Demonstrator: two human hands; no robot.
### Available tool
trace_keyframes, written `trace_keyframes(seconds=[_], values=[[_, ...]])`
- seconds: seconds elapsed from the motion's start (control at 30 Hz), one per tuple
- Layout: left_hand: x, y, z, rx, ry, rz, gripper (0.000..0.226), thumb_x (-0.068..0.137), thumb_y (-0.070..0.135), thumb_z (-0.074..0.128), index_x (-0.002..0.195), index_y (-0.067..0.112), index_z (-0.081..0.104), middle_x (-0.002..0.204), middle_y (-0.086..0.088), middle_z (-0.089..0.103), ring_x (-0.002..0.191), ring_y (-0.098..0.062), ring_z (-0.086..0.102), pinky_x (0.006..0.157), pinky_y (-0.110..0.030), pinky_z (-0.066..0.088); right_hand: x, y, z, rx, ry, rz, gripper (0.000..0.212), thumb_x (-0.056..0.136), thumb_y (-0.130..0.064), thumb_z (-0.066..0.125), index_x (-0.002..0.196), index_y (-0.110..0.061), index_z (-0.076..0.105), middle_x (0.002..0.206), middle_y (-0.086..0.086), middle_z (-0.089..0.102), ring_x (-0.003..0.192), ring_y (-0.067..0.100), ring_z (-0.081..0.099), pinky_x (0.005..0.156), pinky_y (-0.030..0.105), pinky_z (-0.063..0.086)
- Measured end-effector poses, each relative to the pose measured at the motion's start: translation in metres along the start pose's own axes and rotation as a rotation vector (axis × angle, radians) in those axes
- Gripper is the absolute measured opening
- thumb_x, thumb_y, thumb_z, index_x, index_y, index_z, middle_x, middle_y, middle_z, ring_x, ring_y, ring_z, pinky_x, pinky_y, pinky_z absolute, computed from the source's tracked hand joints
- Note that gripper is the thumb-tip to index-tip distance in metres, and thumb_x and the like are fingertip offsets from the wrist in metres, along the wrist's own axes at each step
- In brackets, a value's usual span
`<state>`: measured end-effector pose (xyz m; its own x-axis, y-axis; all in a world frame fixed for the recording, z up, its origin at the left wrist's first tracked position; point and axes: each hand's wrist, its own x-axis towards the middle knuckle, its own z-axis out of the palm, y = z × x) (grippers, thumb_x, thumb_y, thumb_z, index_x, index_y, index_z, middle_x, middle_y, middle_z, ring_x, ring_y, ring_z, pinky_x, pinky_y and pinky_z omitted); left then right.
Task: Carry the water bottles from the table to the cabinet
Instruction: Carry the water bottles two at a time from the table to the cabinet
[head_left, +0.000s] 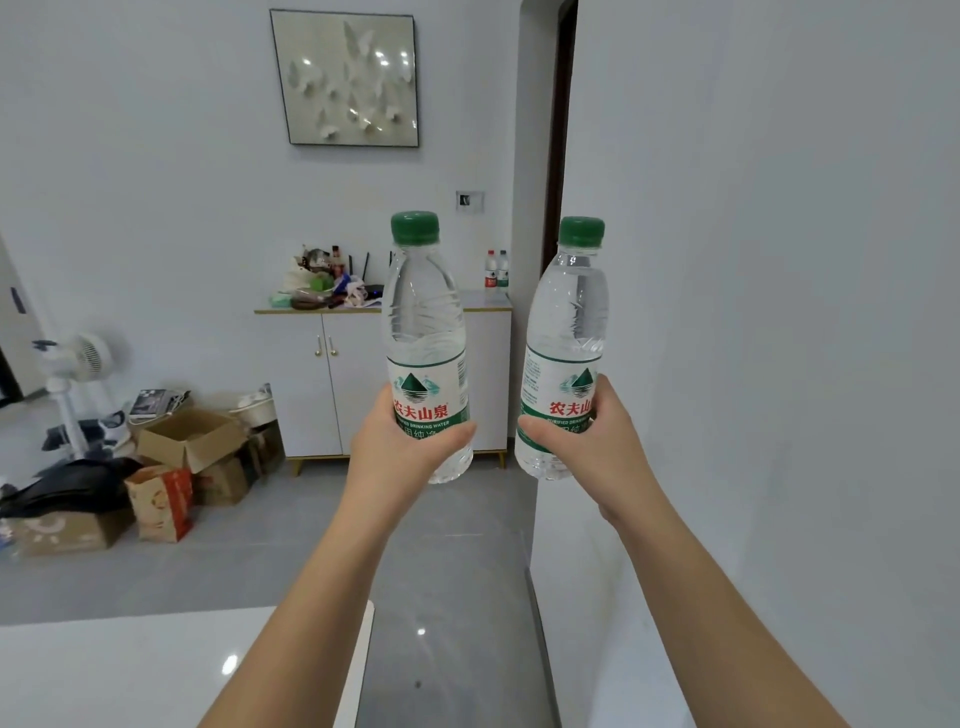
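Held out in front of me are two clear water bottles with green caps and green-and-white labels, both upright. My left hand (402, 449) grips the lower part of the left bottle (423, 322). My right hand (605, 447) grips the lower part of the right bottle (569, 322). Straight ahead against the far wall stands the white cabinet (332, 384) with two doors. Two small bottles (496, 268) stand on the right end of its top. A corner of the white table (130, 670) shows at the bottom left, under my left forearm.
Clutter and a router (332, 283) fill the left part of the cabinet top. Cardboard boxes (189, 441), bags and a white standing fan (72, 374) crowd the floor to the left. A white wall (779, 312) runs close along my right. Grey floor (441, 545) leads to the cabinet.
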<state>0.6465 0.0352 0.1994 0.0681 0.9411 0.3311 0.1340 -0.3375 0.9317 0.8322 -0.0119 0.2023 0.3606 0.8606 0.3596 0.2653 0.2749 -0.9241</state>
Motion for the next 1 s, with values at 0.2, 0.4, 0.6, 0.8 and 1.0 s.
trace_keyframes(seconds=[0.2, 0.4, 0.6, 0.8, 1.0], values=[[0.042, -0.011, 0.009, 0.003, -0.006, 0.01, 0.051, 0.068, 0.017, 0.084, 0.111, 0.027, 0.06, 0.101, 0.013, 0.072, 0.096, -0.007, 0.068, 0.088, -0.037, 0.055, 0.041, 0.014, 0.014, -0.025, 0.019, -0.013, 0.055, 0.071, -0.023, 0.084, 0.115, -0.03, 0.054, 0.107, -0.017, 0.067, 0.099, 0.003, 0.064, 0.09, 0.036, 0.055], [0.105, -0.035, 0.028, 0.019, 0.014, 0.026, 0.056, 0.067, 0.02, 0.085, 0.116, 0.026, 0.058, 0.105, 0.013, 0.07, 0.099, -0.009, 0.066, 0.089, -0.036, 0.054, 0.104, 0.045, 0.03, -0.03, 0.026, -0.024, 0.052, 0.07, -0.024, 0.084, 0.112, -0.031, 0.055, 0.106, -0.016, 0.068, 0.098, 0.003, 0.066, 0.089, 0.035, 0.056], [0.199, -0.068, 0.051, 0.037, 0.047, -0.001, 0.056, 0.065, 0.023, 0.086, 0.115, 0.028, 0.06, 0.103, 0.014, 0.071, 0.097, -0.007, 0.067, 0.088, -0.036, 0.056, 0.201, 0.079, 0.054, -0.031, 0.019, -0.025, 0.058, 0.069, -0.024, 0.084, 0.116, -0.032, 0.053, 0.106, -0.02, 0.066, 0.097, -0.001, 0.065, 0.086, 0.031, 0.056], [0.289, -0.092, 0.075, 0.026, 0.083, -0.014, 0.051, 0.067, 0.02, 0.085, 0.111, 0.028, 0.061, 0.099, 0.015, 0.071, 0.093, -0.004, 0.067, 0.083, -0.03, 0.055, 0.299, 0.109, 0.077, -0.015, 0.012, -0.031, 0.058, 0.069, -0.025, 0.085, 0.114, -0.037, 0.052, 0.101, -0.025, 0.065, 0.09, -0.011, 0.063, 0.075, 0.016, 0.051], [0.365, -0.113, 0.09, 0.03, 0.099, -0.015, 0.052, 0.067, 0.021, 0.085, 0.111, 0.027, 0.059, 0.1, 0.014, 0.07, 0.094, -0.007, 0.067, 0.083, -0.033, 0.055, 0.37, 0.136, 0.093, -0.017, 0.017, -0.025, 0.06, 0.07, -0.025, 0.085, 0.117, -0.038, 0.05, 0.103, -0.026, 0.062, 0.095, -0.006, 0.062, 0.079, 0.019, 0.051]])
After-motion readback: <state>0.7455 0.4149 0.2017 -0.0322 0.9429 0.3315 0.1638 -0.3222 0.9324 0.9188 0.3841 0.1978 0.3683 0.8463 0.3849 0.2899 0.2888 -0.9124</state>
